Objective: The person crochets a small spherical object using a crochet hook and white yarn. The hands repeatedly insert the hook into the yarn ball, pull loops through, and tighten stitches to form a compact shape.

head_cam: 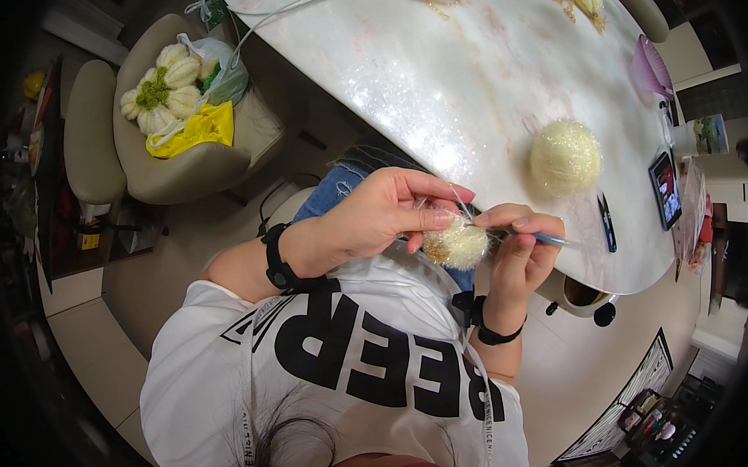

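Note:
A small fuzzy piece of crochet work [463, 243], cream with a brown patch, is pinched between the thumb and fingers of my left hand [390, 212]. A thin strand runs up from it over the raised left index finger. My right hand [522, 238] grips a crochet hook [548, 239] with a bluish handle, and its index fingertip rests at the top of the piece. The hook's tip is hidden at the stitches. Beyond my hands, a ball of cream glittery yarn [566, 157] sits on the marble-patterned table [379, 91].
Right of the yarn lie thread snips [606, 223] and a phone [664, 190] with its screen lit. A purple bowl-like container [651, 67] and a white cup [702, 135] stand farther along. On the left, a beige chair [184, 177] holds a fuzzy flower-shaped piece [159, 93] and a yellow bag [198, 128].

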Tool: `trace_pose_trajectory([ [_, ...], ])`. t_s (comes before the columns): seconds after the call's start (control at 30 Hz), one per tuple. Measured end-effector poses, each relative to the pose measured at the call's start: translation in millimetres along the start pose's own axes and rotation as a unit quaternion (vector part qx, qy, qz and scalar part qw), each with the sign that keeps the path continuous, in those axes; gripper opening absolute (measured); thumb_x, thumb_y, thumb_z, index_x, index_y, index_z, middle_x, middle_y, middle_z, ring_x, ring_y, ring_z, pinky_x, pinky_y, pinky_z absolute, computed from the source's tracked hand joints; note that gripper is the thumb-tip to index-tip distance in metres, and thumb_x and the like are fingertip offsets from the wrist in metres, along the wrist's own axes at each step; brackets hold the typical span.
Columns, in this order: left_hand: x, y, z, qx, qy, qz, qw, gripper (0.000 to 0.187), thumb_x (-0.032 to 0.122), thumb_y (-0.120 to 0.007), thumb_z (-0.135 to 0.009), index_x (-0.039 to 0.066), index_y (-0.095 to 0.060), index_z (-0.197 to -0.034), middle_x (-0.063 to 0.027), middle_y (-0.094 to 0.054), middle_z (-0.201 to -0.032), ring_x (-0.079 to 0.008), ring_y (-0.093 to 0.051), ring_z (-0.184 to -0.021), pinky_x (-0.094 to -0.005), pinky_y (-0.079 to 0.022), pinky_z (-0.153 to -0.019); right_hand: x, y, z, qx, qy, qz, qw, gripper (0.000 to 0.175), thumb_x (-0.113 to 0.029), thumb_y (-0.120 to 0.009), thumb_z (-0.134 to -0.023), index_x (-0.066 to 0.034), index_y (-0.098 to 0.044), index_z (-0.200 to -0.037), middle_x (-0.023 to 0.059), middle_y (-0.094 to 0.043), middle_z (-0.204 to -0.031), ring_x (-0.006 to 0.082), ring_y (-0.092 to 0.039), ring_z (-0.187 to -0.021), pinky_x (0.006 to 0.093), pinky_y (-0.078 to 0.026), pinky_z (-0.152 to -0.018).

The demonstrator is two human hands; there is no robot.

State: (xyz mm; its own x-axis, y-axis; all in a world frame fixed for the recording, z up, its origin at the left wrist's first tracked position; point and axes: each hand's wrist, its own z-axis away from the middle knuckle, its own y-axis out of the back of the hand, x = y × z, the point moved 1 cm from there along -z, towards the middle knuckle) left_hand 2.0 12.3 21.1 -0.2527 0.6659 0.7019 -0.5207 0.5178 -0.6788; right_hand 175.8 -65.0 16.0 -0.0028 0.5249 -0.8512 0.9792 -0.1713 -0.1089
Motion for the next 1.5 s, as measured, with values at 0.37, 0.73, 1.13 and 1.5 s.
trace_pose_trajectory([
  [0.37,-11,0,-9,-0.053,0.02,0.121,0.991,0.034,-0.002,-0.056,-0.089,-0.006,-0.055,-0.123,-0.0053,-0.061,-0.09,-0.0054,-0.051,-0.066,-0.0166,-0.041,-0.055,12,-13,12,0.065,0.045,-0.035,0.996,0.017,-0.022,-0.048,-0.098,-0.0056,-0.042,-0.101,0.0191,-0.063,-0.088,0.0245,-0.062,-0.079,0.0325,-0.05,-0.071],
  [0.73,-6,-2,-11,0.013,-0.022,0.046,0.999,0.05,-0.005,-0.059,-0.085,-0.006,-0.044,-0.133,-0.0039,-0.062,-0.089,-0.0054,-0.059,-0.075,-0.0186,-0.049,-0.07,-8,-14,-3,-0.077,0.212,0.355,0.907,0.03,-0.002,-0.069,-0.065,-0.013,-0.068,-0.093,0.0081,-0.062,-0.095,0.0239,-0.058,-0.081,0.0316,-0.048,-0.067],
  [1.13,-6,6,-11,-0.061,0.037,0.123,0.99,0.062,-0.002,-0.065,-0.081,-0.012,-0.036,-0.134,-0.0011,-0.06,-0.08,-0.0059,-0.057,-0.077,-0.0183,-0.044,-0.074,-13,-14,7,-0.004,0.095,0.107,0.99,0.019,-0.019,-0.052,-0.094,-0.0012,-0.049,-0.1,0.0253,-0.065,-0.094,0.0306,-0.067,-0.08,0.0364,-0.055,-0.069],
  [1.5,-6,-2,-3,0.004,-0.047,0.026,0.999,0.054,-0.003,-0.065,-0.081,-0.005,-0.047,-0.131,0.0004,-0.06,-0.082,-0.005,-0.056,-0.077,-0.0184,-0.044,-0.072,1,-17,7,0.133,-0.177,-0.145,0.964,0.021,-0.025,-0.04,-0.102,-0.0045,-0.041,-0.105,0.0211,-0.065,-0.08,0.0238,-0.066,-0.073,0.0286,-0.053,-0.064],
])
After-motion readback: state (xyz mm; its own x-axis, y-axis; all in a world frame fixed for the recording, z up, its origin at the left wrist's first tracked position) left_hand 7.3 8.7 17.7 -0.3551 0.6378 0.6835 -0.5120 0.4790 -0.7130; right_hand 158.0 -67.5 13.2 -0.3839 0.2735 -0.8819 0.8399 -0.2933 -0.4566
